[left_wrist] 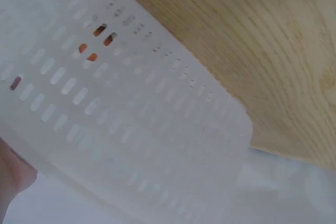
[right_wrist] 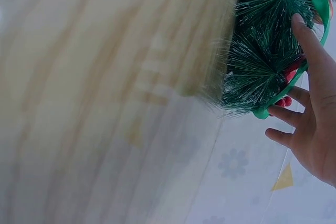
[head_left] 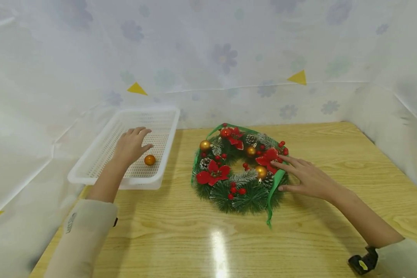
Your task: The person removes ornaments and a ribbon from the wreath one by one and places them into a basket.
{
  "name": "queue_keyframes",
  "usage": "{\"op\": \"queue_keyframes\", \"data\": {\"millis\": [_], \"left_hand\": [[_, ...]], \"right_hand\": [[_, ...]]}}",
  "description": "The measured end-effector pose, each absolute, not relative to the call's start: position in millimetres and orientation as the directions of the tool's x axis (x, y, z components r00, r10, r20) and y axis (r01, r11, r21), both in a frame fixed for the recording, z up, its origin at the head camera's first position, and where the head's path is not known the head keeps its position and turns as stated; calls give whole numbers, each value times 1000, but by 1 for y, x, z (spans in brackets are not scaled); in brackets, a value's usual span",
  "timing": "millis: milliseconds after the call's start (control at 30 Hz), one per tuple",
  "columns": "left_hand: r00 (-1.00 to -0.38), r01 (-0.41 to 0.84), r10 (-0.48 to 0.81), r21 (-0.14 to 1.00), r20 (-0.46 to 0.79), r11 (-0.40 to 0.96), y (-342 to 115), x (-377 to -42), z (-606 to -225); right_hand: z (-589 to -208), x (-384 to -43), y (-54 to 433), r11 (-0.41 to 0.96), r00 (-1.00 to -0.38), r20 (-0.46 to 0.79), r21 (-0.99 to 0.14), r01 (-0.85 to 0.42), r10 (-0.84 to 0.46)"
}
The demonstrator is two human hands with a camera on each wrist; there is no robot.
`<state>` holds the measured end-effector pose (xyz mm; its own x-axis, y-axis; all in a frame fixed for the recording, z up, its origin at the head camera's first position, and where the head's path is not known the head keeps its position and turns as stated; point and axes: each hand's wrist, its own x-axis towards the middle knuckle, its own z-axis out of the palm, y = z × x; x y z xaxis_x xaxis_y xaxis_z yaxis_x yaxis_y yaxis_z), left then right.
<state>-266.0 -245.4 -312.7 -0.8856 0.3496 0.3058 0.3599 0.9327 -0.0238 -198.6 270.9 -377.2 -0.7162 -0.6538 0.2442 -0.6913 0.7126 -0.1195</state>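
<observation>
Fingers (head_left: pixel 287 161) of the right hand (head_left: pixel 309 180) are spread, unclenched, against the right edge of the wreath (head_left: pixel 248 199), beside the green ribbon (head_left: pixel 277 180). The wreath is laid on the desk (head_left: pixel 180 231). To its left, an orange ball (head_left: pixel 150 160) is contained in the basket (head_left: pixel 142 183), above which the left hand (head_left: pixel 129 146) is held, loosely opened.

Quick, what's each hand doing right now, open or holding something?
Left hand: open, holding nothing, over the white perforated plastic basket.
Right hand: open, touching the round green artificial-pine wreath.
</observation>
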Motion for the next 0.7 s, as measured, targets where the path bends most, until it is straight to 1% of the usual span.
{"op": "queue_keyframes", "data": {"millis": [100, 167, 367, 467, 633, 700], "left_hand": [[-848, 383, 370, -43, 378, 923, -229, -261, -302], [-813, 410, 398, -68, 425, 910, -216, -256, -295], [-658, 509, 506, -165, 558, 845, -172, -242, -287], [-599, 554, 549, -193, 583, 810, -150, -235, -287], [-535, 622, 602, -206, 592, 755, -116, -223, -290], [-504, 648, 636, -231, 584, 726, -104, -218, -293]], "right_hand": [[-377, -198, 271, 709, -712, 250, -120, -695, -656], [-376, -198, 272, 707, -709, 255, -119, -697, -657], [-376, -198, 272, 708, -711, 250, -121, -696, -657], [-376, -198, 272, 709, -714, 247, -123, -694, -655], [-377, -198, 271, 709, -714, 246, -127, -694, -655], [-377, -198, 271, 707, -712, 250, -124, -696, -657]]}}
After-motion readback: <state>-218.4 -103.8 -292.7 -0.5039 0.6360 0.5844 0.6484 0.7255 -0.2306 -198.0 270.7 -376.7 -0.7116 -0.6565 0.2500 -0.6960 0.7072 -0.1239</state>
